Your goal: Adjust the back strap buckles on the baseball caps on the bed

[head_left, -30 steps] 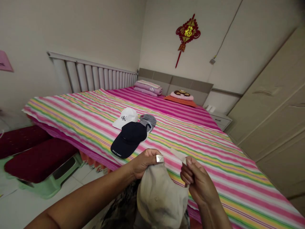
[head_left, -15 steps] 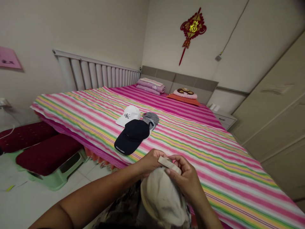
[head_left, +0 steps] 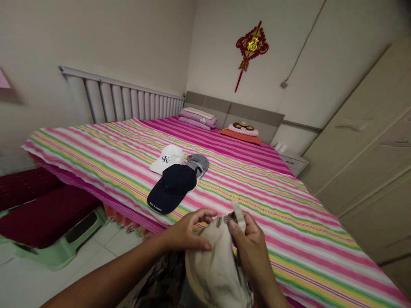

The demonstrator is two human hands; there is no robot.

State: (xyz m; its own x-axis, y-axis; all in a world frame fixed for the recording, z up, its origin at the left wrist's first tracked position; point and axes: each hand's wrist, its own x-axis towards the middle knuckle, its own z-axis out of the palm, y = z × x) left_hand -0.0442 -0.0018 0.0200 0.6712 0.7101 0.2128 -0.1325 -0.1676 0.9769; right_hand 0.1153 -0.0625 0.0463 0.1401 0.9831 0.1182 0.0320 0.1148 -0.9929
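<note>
Nearest, held low in front of the body beside the striped bed (head_left: 314,231): a beige cap (head_left: 212,265). On its side, the left hand (head_left: 188,231), with thumb against the cloth and the remaining fingers loosely curved, parted, clear of the strap (head_left: 238,214). At the cap's back opening, the right hand (head_left: 252,239), pinching the strap near its base between thumb and fingers. Just beside that thumb, a small metal fitting (head_left: 219,222), too small to read. Half a second ago, strap flat across the fingertips of both hands; now upright, at the right hand only. Farther, on the bed: a navy cap (head_left: 173,188) with white brim lettering, apparently ending in "YOURSELF"; a white cap (head_left: 171,155) marked "CK"; alongside, a gray cap (head_left: 199,161). Farthest, on the wall (head_left: 218,51), a red hanging (head_left: 252,45) bearing a gold "福".
</note>
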